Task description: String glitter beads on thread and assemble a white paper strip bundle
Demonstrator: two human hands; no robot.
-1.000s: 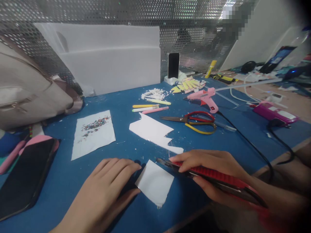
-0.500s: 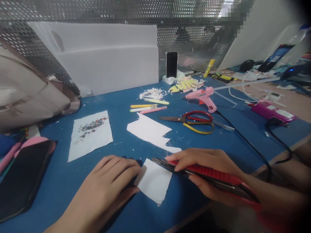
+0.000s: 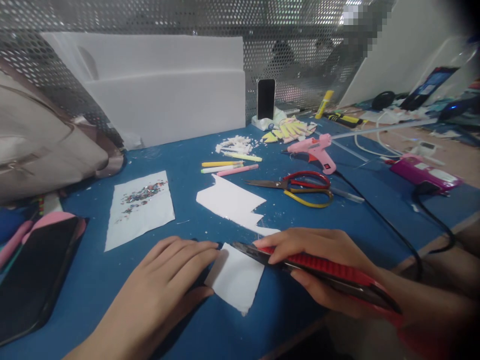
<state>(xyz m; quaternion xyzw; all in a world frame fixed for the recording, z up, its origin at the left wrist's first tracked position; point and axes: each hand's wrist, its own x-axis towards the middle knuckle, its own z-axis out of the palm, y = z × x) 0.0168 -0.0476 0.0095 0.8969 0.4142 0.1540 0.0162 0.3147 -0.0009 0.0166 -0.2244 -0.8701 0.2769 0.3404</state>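
Blue tabletop (image 3: 187,150), seen from the head camera, filling most of the view and littered with craft things. Behind it, a perforated grey metal screen (image 3: 292,30) with white foam boards (image 3: 165,95) leaning against it.

Nearest the camera, left hand (image 3: 165,285) laid flat on the table, fingers extended and together, fingertips touching the left edge of a small white foam square (image 3: 236,280). Right hand (image 3: 322,265) wrapped around a red utility knife (image 3: 330,272), forefinger stretched along its top, dark tip resting at the square's upper edge.

Just beyond the hands, a larger jagged white foam offcut (image 3: 232,202). To its left, a white sheet with a sprinkle of coloured glitter (image 3: 139,206). Further left, a black phone in a pink case (image 3: 33,272) lying face up, and a beige bag (image 3: 48,145) slumped at the table's left edge.

Mid-table, red and yellow scissors (image 3: 300,187) lying near a pink glue gun (image 3: 315,150), black cord (image 3: 378,220) trailing from the gun toward the right edge. Yellow, white and pink sticks (image 3: 228,167) side by side, with white foam scraps (image 3: 236,145) behind them. Another phone (image 3: 266,98) standing upright against the screen.

Far right, a neighbouring wooden surface (image 3: 450,155) with a magenta case (image 3: 423,175), cables and blurred gadgets too indistinct to name.
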